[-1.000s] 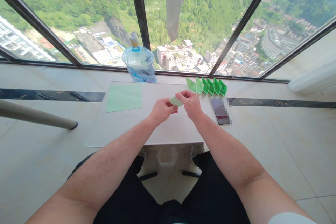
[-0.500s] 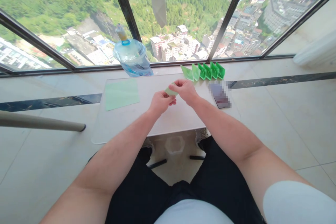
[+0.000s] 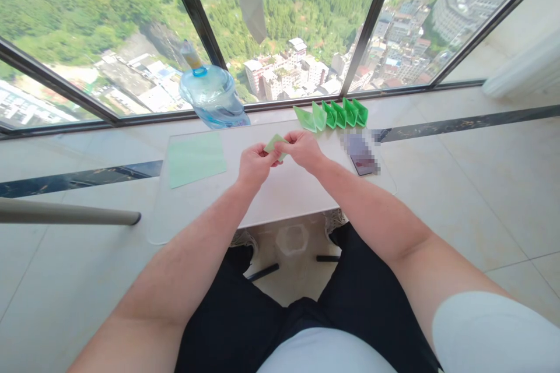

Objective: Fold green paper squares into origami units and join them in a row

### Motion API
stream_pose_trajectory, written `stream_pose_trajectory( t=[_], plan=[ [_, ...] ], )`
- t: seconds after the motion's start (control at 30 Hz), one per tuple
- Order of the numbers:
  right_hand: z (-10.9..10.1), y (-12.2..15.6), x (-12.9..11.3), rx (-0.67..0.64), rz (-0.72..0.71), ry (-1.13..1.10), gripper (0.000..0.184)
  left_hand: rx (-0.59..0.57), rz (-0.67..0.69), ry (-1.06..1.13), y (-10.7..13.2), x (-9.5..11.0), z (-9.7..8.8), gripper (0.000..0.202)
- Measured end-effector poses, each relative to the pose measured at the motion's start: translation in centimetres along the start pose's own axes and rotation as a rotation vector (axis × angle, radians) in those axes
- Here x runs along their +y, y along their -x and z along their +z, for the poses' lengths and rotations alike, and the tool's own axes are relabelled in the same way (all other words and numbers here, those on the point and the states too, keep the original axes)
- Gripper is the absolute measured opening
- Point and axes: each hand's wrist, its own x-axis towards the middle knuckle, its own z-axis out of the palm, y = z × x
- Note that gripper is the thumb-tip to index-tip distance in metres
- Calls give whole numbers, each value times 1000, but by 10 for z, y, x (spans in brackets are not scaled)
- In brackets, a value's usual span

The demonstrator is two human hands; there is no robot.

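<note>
A small folded piece of light green paper [image 3: 275, 142] is held between both hands above the middle of the low white table [image 3: 301, 186]. My left hand [image 3: 256, 166] grips its lower left side, fingers closed. From the right, my right hand [image 3: 305, 148] pinches its other side between thumb and fingers. The fingers cover part of the paper, so its full shape is hidden. Flat on the table's left part lies a sheet of light green paper [image 3: 196, 158]. Along the far right edge stands a row of several folded green paper pieces [image 3: 339, 113], lighter at the left end.
Right of my hands a phone [image 3: 364, 160], partly blurred out, lies on the table. A large clear blue water bottle [image 3: 214, 96] stands behind the table by the window. To the left a grey pole [image 3: 70, 211] reaches in over the tiled floor [image 3: 79, 268].
The folded paper has turned in my hands, and one corner now points up. Both hands remain closed on it. The whole view has shifted slightly.
</note>
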Motion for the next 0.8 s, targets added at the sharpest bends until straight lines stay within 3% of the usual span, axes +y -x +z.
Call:
stream_pose_trajectory(
  t=[0.17,0.33,0.53,0.7,0.8],
  plan=[
    [-1,-1,2,2,-4,-38,28,-145,-61,-29,1,3,-3,27],
    [-4,0,0,-79,29,-4,25,-83,-37,16,2,4,-2,21],
    [-8,1,-1,-31,34,66,24,-130,-86,55,3,7,-5,37],
    [-11,1,1,-77,53,-22,23,9,-96,76,-3,4,-12,34],
    [-12,0,0,-70,50,-90,26,15,-84,24,-6,1,-14,34]
  ],
)
